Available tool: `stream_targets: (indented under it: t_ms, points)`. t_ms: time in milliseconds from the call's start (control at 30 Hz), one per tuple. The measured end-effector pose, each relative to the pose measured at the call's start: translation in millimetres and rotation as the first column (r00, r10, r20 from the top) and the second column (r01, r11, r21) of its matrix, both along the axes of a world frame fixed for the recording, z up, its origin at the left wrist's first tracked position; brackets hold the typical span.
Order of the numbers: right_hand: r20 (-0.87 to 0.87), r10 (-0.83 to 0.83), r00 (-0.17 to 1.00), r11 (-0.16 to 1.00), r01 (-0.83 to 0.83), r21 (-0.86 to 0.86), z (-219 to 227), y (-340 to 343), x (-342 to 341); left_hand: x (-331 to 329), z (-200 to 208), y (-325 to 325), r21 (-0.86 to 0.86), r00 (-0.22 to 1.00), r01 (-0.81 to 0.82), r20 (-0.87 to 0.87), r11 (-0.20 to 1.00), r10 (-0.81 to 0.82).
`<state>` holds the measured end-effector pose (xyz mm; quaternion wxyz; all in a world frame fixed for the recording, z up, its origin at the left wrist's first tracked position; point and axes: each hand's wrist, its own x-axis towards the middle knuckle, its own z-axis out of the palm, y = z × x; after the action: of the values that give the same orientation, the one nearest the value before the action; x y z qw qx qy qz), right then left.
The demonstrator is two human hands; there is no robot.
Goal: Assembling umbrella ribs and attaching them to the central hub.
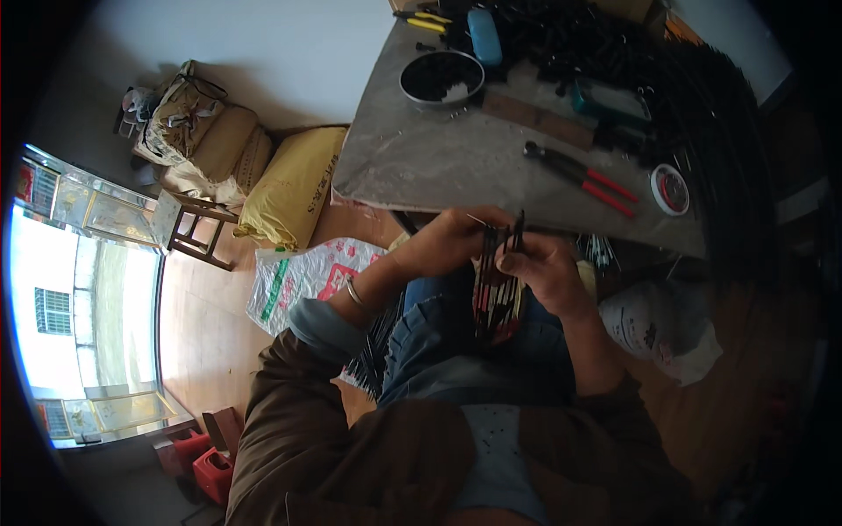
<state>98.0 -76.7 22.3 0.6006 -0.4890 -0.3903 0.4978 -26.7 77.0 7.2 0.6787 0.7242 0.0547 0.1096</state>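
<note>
Over my lap, both hands meet around a bundle of thin black rods (pixel 493 298), which hangs down between them. My left hand (pixel 454 238) is closed at the upper end of the bundle, its fingers partly hidden behind the rods. A thin pale piece juts out near its fingertips, too small to name. My right hand (pixel 545 270) pinches the rods from the other side, thumb in front. Something red shows behind the lower rods on my lap; I cannot make out what it is.
On the grey table (pixel 386 149) lie red-handled pliers (pixel 583 180), a bowl of black parts (pixel 441 77), a round white container (pixel 670 189), a blue case (pixel 483 38) and heaped black pieces (pixel 579 39). A yellow sack (pixel 294 188), wooden stool (pixel 200 230) and plastic bags (pixel 662 329) stand around.
</note>
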Motion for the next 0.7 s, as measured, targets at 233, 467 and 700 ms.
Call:
stream_targets:
  t_ms: [233, 467, 700]
  points:
    - [-0.038, 0.033, 0.999, 0.998, -0.031, 0.052, -4, -3, -11, -7, -4, -10, -0.594, 0.983, -0.179, -0.145, 0.784, 0.115]
    - [-0.045, 0.047, 0.998, 0.999, -0.048, -0.008, -11, 2, -13, -27, 19, 5, -0.848, 0.988, -0.044, 0.04, 0.528, 0.147]
    - [-0.005, 0.061, 0.998, 0.997, -0.061, -0.056, -8, 11, -23, -41, 29, 5, -0.878, 0.998, -0.015, 0.015, 0.478, 0.059]
